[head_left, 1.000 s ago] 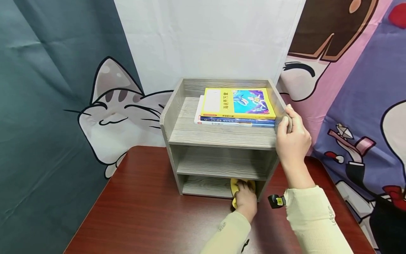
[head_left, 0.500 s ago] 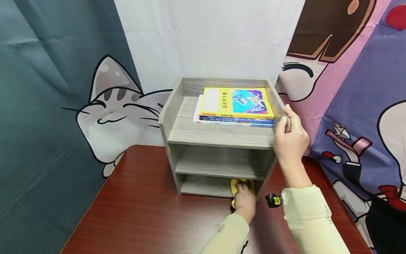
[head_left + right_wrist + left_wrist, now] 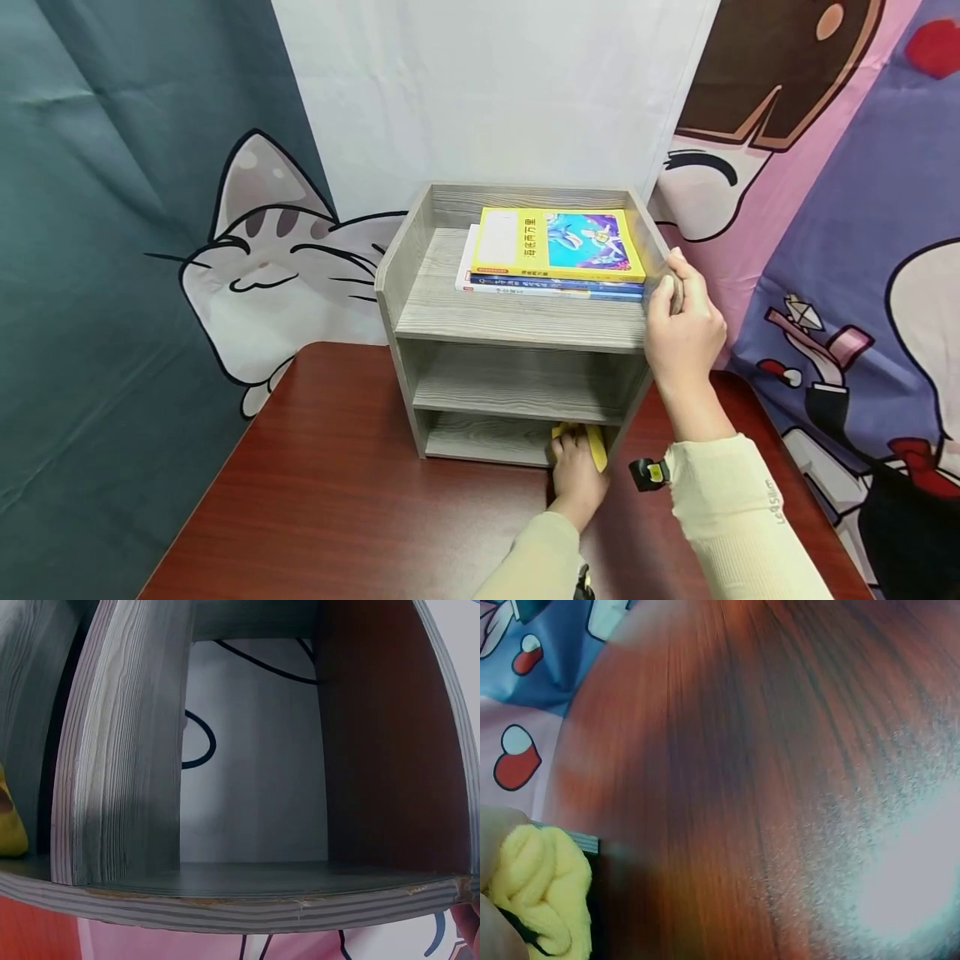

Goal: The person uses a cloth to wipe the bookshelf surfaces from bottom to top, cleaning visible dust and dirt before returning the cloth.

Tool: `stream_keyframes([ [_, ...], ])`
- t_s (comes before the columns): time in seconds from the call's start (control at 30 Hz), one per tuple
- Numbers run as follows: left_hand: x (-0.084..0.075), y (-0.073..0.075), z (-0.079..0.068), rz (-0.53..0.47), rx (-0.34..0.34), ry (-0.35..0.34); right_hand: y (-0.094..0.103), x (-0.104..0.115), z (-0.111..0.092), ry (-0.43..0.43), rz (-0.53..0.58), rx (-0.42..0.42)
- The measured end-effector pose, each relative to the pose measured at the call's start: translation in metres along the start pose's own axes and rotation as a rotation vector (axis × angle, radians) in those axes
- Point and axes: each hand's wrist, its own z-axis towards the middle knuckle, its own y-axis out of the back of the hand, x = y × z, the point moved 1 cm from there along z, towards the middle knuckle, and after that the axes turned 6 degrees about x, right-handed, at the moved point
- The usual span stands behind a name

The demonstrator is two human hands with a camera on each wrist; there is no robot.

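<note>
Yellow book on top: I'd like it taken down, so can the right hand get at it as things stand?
Probably yes, once it lets go: the right hand grips the side panel nearby, and nothing lies on the yellow book.

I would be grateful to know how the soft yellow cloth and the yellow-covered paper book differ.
The soft yellow cloth is bunched; the yellow-covered paper book lies flat. The cloth is in the left hand, at the bottom compartment; the book tops a stack on the top shelf. Both show yellow.
</note>
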Motion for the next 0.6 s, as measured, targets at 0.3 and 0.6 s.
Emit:
stream_keyframes([
  [0.3,0.002,0.003,-0.005,-0.383,-0.025,0.025,0.0,-0.001,0.001,0.015,0.005,-0.006],
  [0.6,0.002,0.013,-0.006,-0.554,0.023,0.004,0.0,-0.001,-0.001,-0.013,0.005,0.002],
])
